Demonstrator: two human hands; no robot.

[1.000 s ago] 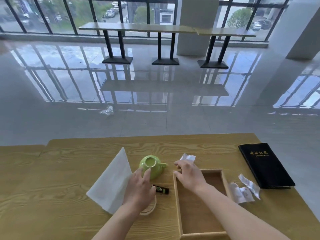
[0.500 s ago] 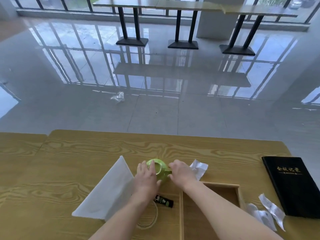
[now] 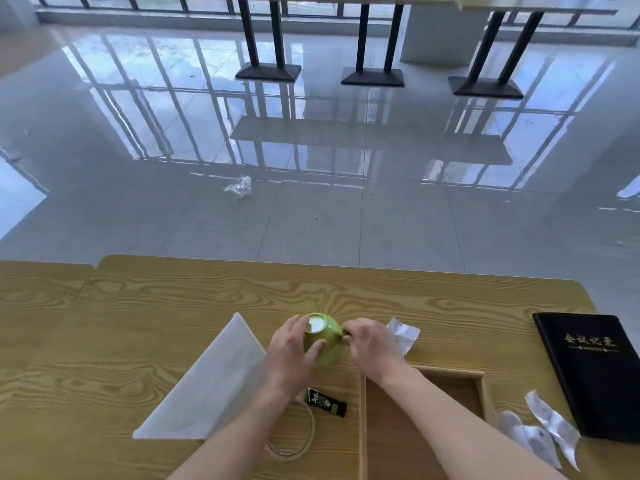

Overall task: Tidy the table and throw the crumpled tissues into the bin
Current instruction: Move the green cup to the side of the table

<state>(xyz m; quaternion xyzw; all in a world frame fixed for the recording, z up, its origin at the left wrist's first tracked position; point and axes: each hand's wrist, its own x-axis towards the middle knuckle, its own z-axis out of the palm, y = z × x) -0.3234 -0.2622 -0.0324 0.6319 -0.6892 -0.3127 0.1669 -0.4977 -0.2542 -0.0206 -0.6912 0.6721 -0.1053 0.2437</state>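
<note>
Nearest, a wooden tray [image 3: 362,427] sits on the table [image 3: 173,299]. Crumpled tissues [image 3: 533,436] lie just right of it, beside a black book [image 3: 592,368]. Farther on, the left hand [image 3: 289,358] curls round a green cup [image 3: 329,341], and the right hand [image 3: 372,344] pinches its handle. Another tissue [image 3: 403,334] lies just behind the right hand.

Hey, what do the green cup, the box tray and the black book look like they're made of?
Green cup: likely glazed ceramic; the green surface is smooth and glossy with soft highlights.
Tray: wood or wood veneer with a matte finish; pale rim, darker brown floor.
Black book: probably leatherette or coated board; the cover is smooth and slightly shiny, with gold stamped lettering.
</note>
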